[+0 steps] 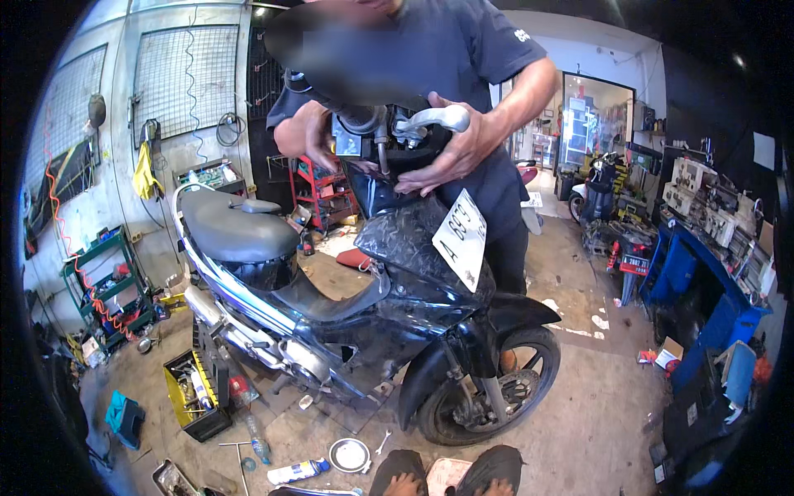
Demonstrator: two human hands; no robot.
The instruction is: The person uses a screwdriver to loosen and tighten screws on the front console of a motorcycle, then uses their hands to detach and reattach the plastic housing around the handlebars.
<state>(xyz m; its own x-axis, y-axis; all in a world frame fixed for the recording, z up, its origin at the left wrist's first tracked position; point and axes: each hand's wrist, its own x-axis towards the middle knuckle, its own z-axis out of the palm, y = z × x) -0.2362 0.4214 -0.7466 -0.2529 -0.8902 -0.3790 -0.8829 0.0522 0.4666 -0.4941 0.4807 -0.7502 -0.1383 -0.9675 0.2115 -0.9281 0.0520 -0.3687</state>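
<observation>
The person's left hand [403, 485] and right hand [497, 488] rest low on the dark trouser legs [473, 474], each on its own side; both are cut by the lower edge and too small to tell whether their fingers are spread or drawn in. Ahead of them a black motorcycle [405, 302] stands on the floor [595, 388], its front wheel [542, 372] to the right and its seat [236, 223] to the left.

Behind it a co-worker in a dark shirt [504, 45] has both hands at the handlebar, one on either side; a white license plate [461, 238] sits tilted just below.

Nearest the person's hands, on the floor, are a wrench [383, 441], a round dish [332, 455] and a blue-and-white can [298, 471] lying on its side. Farther left lie a clear bottle [258, 438] and a T-shaped tool [241, 460], near an open black-and-yellow toolbox [207, 426]. Machine parts [703, 186] crowd the top of the blue counter [701, 318] along the right.
</observation>
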